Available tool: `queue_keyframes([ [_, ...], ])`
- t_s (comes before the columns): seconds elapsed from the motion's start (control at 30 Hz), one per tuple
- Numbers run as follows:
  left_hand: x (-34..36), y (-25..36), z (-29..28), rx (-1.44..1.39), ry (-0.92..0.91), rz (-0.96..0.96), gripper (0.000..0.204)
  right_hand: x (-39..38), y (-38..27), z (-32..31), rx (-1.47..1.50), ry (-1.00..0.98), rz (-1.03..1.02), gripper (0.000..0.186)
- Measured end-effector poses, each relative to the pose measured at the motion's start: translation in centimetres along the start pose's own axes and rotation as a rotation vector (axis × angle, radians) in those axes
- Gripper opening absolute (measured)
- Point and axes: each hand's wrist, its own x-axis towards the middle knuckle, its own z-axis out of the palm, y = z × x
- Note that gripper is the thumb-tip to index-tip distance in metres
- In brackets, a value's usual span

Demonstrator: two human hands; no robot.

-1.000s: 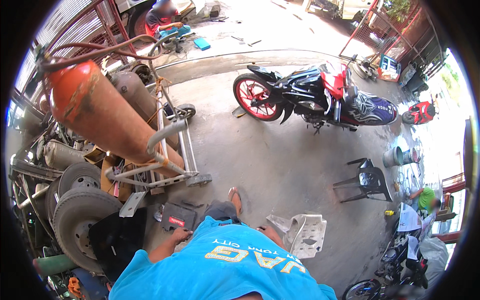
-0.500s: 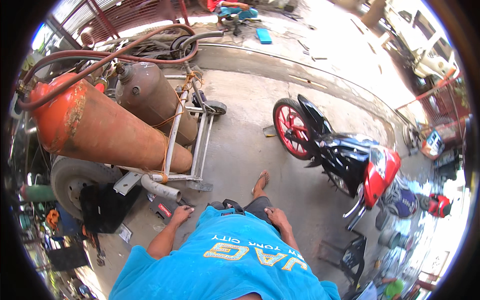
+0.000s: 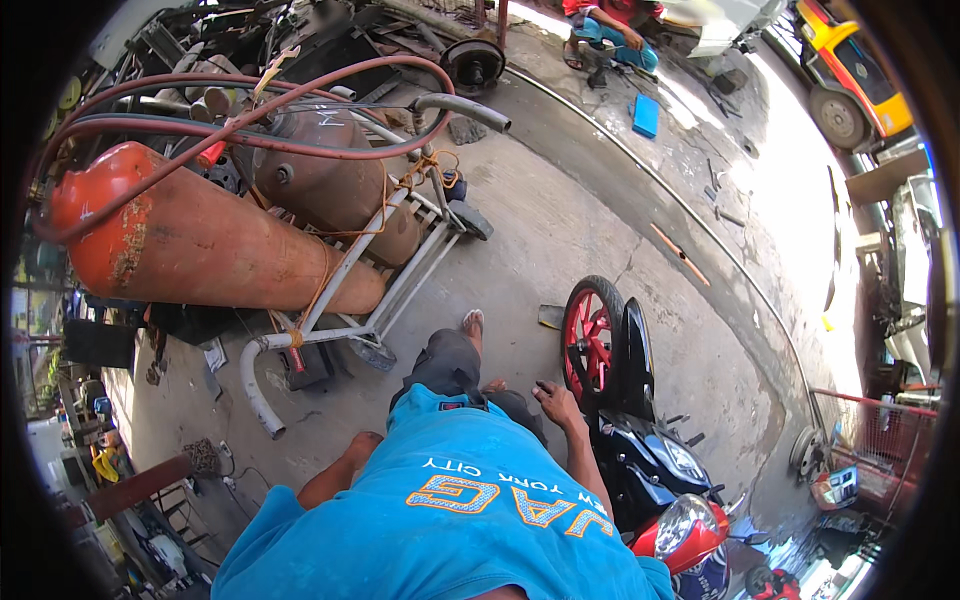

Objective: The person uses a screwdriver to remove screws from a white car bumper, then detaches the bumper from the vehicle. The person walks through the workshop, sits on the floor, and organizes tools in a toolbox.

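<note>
My right hand (image 3: 560,404) hangs beside my dark shorts, just left of the motorcycle (image 3: 640,435). Its fingers are loosely apart, and I see nothing held in them. My left hand (image 3: 364,441) is low at my other side, foreshortened, with its fingers mostly hidden. The motorcycle is black and red, with a red-rimmed wheel (image 3: 590,335). To my front left, a big orange gas cylinder (image 3: 230,240) and a brown gas cylinder (image 3: 325,175) lie tilted on a metal cart (image 3: 345,270), with orange cord tied around the frame.
A reddish hose (image 3: 330,72) loops over the cylinders. The cart's bent pipe handle (image 3: 258,390) sticks out on my left. Farther off are a blue box (image 3: 645,116), a crouching person (image 3: 612,30), a copper-coloured strip (image 3: 680,255) and a yellow-red vehicle (image 3: 855,75).
My view has turned rightward and my legs have stepped. The motorcycle now sits nearer my right side. My right hand has swung away from my shorts; my left hand has dropped back.
</note>
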Motion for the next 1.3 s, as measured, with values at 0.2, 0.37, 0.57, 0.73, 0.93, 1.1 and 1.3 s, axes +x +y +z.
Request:
queue_keyframes([
  [0.2,7.4,3.8,2.5,0.099,-0.011,0.172,0.037,9.1,-2.3,-8.1,-0.057,-0.069,-0.004,0.050],
  [0.37,15.0,13.4,0.2,0.263,-0.017,0.460,0.036,15.7,-4.7,-14.0,-0.174,-0.192,-0.073,0.053],
  [0.57,17.7,25.6,-1.8,-0.347,0.113,-0.083,0.036,20.9,-8.7,-21.8,-0.339,-0.125,-0.156,0.050],
  [0.73,19.3,30.5,-0.8,-0.404,0.157,-0.166,0.040,26.9,-6.6,-27.2,-0.290,-0.204,-0.203,0.050],
  [0.93,24.4,42.3,0.9,-0.248,0.096,-0.183,0.049,33.7,-4.6,-36.9,-0.173,-0.209,-0.015,0.051],
  [1.1,37.0,44.1,4.9,-0.065,-0.071,-0.007,0.049,36.1,0.6,-47.6,-0.009,-0.008,-0.001,0.051],
  [1.3,41.3,74.3,-0.3,0.344,-0.198,0.108,0.052,35.1,12.4,-54.9,0.315,0.416,0.287,0.048],
])
